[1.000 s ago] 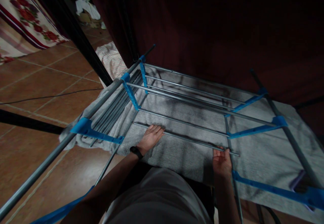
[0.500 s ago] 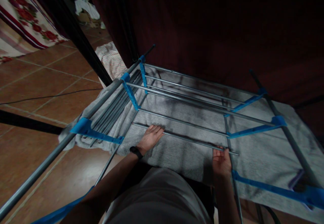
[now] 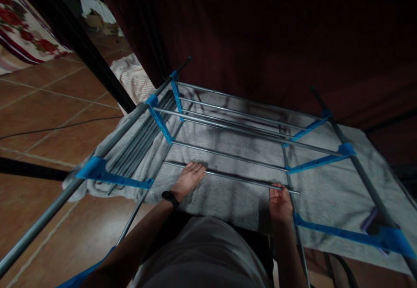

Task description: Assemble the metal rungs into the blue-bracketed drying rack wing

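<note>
A thin metal tube (image 3: pixel 239 178) runs crosswise in front of me, both its ends free. Near its left part, my left hand (image 3: pixel 191 176) is closed over it from above, a black band on the wrist. My right hand (image 3: pixel 280 202), palm turned up, grips the tube close to its right end with the fingertips. Around my hands stands a rack frame of grey tubes (image 3: pixel 368 183) joined by blue plastic brackets (image 3: pixel 114 176). Several crossbars (image 3: pixel 228 152) span the frame beyond the held tube.
Several loose grey tubes (image 3: pixel 140 142) lie side by side at the left on a grey blanket (image 3: pixel 221 199). A dark object with a purple edge (image 3: pixel 369 220) rests at the right. Dark red curtain (image 3: pixel 260 40) hangs behind; tiled floor (image 3: pixel 42 105) lies left, with a black cable (image 3: pixel 61 127).
My view has shifted slightly, so the whole rack appears a little further left. Both hands keep their hold on the tube, which stays in nearly the same place relative to the frame.
</note>
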The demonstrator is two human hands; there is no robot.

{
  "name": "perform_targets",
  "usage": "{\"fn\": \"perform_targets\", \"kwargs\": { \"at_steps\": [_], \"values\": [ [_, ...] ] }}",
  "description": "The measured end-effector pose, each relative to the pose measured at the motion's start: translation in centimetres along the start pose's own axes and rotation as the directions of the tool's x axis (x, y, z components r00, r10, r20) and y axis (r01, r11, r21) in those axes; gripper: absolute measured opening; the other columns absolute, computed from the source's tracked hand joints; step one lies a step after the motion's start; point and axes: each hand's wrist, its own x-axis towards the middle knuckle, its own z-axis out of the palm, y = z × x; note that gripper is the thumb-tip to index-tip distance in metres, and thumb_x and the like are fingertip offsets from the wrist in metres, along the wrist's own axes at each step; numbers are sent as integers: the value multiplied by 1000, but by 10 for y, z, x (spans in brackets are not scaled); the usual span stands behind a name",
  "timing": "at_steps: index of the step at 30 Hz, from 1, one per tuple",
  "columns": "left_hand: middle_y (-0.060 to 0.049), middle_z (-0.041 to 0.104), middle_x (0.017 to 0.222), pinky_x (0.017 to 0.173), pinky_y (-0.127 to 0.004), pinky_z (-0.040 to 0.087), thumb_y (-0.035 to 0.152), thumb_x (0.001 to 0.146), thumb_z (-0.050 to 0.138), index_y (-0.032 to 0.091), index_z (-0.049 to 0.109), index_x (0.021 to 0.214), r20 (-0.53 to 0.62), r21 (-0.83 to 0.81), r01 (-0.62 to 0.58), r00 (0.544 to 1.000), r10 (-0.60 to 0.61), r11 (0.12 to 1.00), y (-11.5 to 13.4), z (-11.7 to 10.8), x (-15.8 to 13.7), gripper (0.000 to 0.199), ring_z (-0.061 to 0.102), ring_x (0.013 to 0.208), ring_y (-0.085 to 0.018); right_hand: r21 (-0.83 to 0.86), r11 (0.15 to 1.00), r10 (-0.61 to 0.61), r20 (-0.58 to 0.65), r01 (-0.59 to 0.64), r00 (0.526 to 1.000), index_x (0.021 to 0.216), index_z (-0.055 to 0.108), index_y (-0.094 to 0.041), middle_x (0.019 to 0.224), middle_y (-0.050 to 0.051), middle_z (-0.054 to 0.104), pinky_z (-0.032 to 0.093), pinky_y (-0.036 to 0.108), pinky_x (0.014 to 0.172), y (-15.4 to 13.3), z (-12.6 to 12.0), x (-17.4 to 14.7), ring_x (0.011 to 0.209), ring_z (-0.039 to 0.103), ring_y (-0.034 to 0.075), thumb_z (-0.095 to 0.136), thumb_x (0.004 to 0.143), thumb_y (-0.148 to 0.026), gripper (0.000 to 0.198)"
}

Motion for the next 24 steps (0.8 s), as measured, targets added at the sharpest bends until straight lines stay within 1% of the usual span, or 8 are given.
{"fn": "perform_targets", "kwargs": {
  "at_steps": [4,8,12,16,19,24],
  "values": [
    [-11,71,105,98,-43,47,26,107,44,17,68,112,-12,-1,-9,1000,9,1000,-1,2,-1,26,65,101,-25,-27,1000,-8,39,9,999,89,69,-22,97,-2,74,51,42,114,0,-2,-1,99,71,14,84,77,-34,22],
    [-11,73,106,98,-44,48,31,107,46,17,69,112,-31,-17,-21,999,20,1000,-2,3,0,27,66,103,-26,-33,999,1,61,1,998,91,70,-23,103,-1,74,47,43,118,0,-3,-1,104,70,15,84,77,-36,24],
    [-10,73,105,98,-43,48,40,107,48,19,69,115,-69,-31,-45,997,42,999,-3,5,0,30,68,101,-25,-37,999,1,54,1,999,89,70,-23,98,-2,73,48,39,118,0,-1,-2,101,70,13,85,78,-37,23],
    [-9,74,105,96,-42,48,43,107,48,19,69,116,-100,-20,-60,993,58,998,-4,7,0,33,67,99,-24,-57,998,-19,22,20,1000,87,68,-23,96,-2,73,52,43,114,1,2,-2,97,71,15,85,79,-40,25],
    [-9,73,103,95,-41,47,43,108,47,18,69,112,-102,-10,-62,993,60,998,-4,6,0,33,66,98,-24,-72,997,-36,7,36,999,86,67,-22,97,0,73,54,45,112,3,1,-2,98,71,16,88,76,-39,29],
    [-8,71,98,94,-41,46,41,108,45,19,67,103,-88,-7,-31,996,30,999,-4,4,-1,31,65,97,-24,-81,995,-54,-2,54,999,87,67,-21,96,1,73,52,43,114,5,-1,-1,97,71,15,90,74,-39,32]
  ]
}}
